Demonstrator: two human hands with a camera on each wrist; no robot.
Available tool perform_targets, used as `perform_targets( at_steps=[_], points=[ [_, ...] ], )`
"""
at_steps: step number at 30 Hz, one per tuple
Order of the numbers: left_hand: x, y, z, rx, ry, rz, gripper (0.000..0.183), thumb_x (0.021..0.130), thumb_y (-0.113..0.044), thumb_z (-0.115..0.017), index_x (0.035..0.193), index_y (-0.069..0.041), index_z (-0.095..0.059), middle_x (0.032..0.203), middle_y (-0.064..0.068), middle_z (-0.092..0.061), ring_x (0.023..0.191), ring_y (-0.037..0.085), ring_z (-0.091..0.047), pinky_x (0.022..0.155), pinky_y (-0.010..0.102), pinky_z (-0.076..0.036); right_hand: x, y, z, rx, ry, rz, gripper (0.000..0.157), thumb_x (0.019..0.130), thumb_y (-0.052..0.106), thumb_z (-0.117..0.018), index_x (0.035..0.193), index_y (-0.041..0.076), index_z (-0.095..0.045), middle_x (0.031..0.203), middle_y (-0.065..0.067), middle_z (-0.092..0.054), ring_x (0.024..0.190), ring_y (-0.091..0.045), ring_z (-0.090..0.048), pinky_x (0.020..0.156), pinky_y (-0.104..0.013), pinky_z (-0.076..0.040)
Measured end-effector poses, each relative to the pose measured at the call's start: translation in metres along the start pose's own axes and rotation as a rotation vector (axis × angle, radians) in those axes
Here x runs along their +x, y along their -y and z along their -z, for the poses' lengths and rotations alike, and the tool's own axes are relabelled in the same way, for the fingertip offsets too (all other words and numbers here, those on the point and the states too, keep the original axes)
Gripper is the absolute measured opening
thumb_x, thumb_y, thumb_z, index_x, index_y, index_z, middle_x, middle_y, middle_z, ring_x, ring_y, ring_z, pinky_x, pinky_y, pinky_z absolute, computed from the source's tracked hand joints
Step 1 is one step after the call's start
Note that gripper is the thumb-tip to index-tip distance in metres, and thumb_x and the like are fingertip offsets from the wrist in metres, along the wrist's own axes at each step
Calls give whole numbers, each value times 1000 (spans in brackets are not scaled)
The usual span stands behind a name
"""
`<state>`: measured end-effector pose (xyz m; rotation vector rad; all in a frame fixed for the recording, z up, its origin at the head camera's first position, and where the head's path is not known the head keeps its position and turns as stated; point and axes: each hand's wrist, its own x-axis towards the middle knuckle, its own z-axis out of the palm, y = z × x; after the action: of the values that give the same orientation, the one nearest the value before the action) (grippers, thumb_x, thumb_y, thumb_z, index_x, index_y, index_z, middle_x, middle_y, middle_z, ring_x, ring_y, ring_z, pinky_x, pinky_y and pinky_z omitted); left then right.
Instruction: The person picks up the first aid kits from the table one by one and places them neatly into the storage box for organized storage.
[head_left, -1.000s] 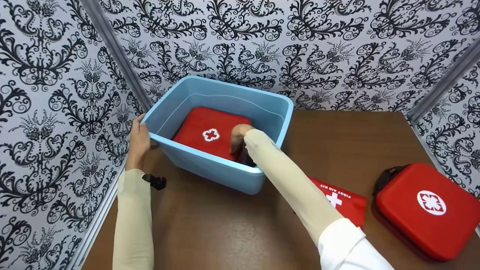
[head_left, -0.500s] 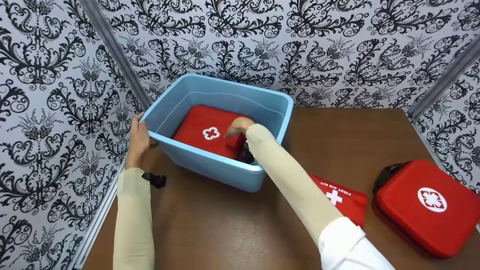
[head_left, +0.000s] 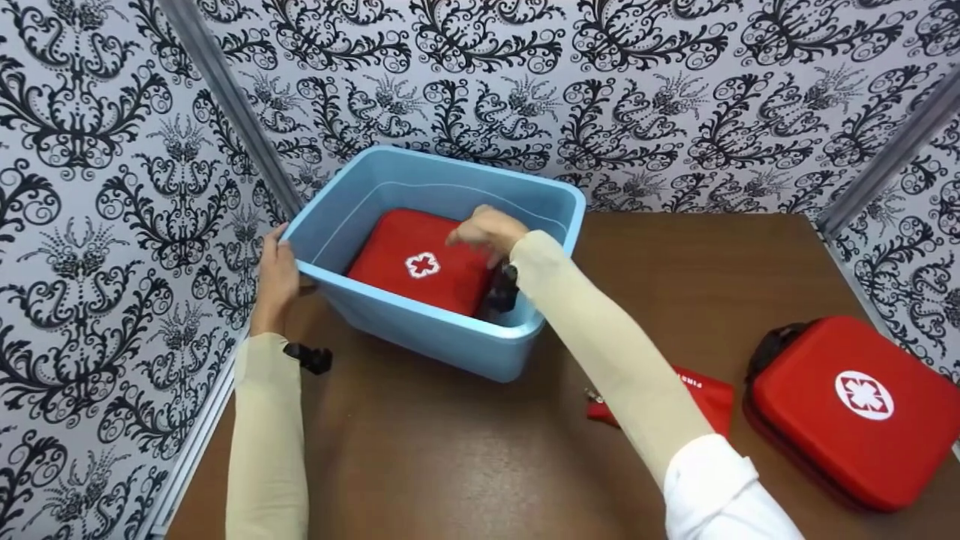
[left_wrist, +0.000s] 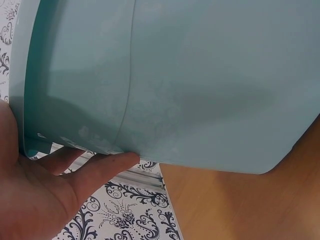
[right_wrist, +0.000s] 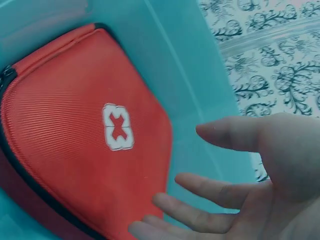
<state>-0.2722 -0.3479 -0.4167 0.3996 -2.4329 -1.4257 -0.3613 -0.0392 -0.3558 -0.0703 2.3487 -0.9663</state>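
Note:
A light blue plastic bin [head_left: 420, 315] stands on the table with a red first aid case [head_left: 397, 247] lying flat inside it. At the bin's left corner my left hand [head_left: 279, 277] grips the rim; in the left wrist view its fingers [left_wrist: 107, 167] lie along the wall. Over the case's right side hovers my right hand [head_left: 491, 229], holding nothing. The right wrist view shows that hand's fingers [right_wrist: 210, 192] spread and apart from the case, whose white cross emblem [right_wrist: 118, 126] faces up.
On the brown table [head_left: 420, 457], to the right, lie a flat red first aid pouch [head_left: 712, 401], partly under my right forearm, and a second red first aid case [head_left: 855, 412] with a black handle. Patterned walls [head_left: 675, 112] stand behind and to the left.
My right hand has let go of the case in the bin and risen up and to the right, its fingers opening. The left hand and the bin stay nearly still.

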Motion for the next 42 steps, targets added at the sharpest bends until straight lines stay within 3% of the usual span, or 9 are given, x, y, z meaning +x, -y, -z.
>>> perform_targets(
  at_steps=[6, 13, 19, 26, 35, 42],
  points=[
    [0, -2, 1, 11, -1, -2, 46, 100, -24, -16, 144, -13, -24, 143, 21, -33, 127, 36, -37, 109, 46, -27, -18, 3, 26, 49, 95, 82, 70, 68, 48, -75, 124, 13, -52, 127, -6, -55, 121, -27, -48, 91, -43, -48],
    [0, -1, 0, 15, 1, -19, 46, 99, -22, -16, 144, -11, -24, 143, 22, -33, 128, 36, -36, 109, 46, -27, -43, -6, 54, 2, 92, 224, 53, 67, 57, -72, 110, 28, -63, 118, 9, -60, 114, -11, -50, 89, -34, -48],
    [-1, -1, 2, 2, 3, 20, 47, 99, -25, -15, 145, -17, -22, 147, 17, -28, 131, 34, -33, 110, 46, -25, -59, -19, 67, 3, 58, 352, 48, 72, 50, -71, 112, 25, -62, 118, 8, -58, 112, -13, -51, 92, -32, -46],
    [-5, 2, 1, 8, 12, 22, 47, 99, -25, -15, 145, -18, -21, 148, 17, -27, 132, 35, -31, 110, 47, -24, -76, -41, 76, -185, -61, 466, 53, 74, 55, -66, 120, 29, -56, 123, 7, -57, 113, -12, -50, 99, -36, -41],
    [-3, 0, 3, 9, 12, 22, 47, 100, -27, -15, 145, -19, -21, 148, 17, -27, 131, 35, -32, 110, 47, -24, -106, -66, 75, -508, -197, 571, 59, 82, 56, -57, 129, 21, -50, 134, 1, -49, 124, -19, -44, 105, -41, -35],
    [-2, -1, 3, 19, 10, 20, 47, 100, -27, -15, 146, -19, -21, 148, 17, -28, 130, 36, -33, 110, 48, -24, -127, -86, 71, -667, -307, 672, 55, 84, 48, -58, 129, 17, -51, 131, -4, -49, 124, -23, -41, 107, -45, -29]
  ],
)
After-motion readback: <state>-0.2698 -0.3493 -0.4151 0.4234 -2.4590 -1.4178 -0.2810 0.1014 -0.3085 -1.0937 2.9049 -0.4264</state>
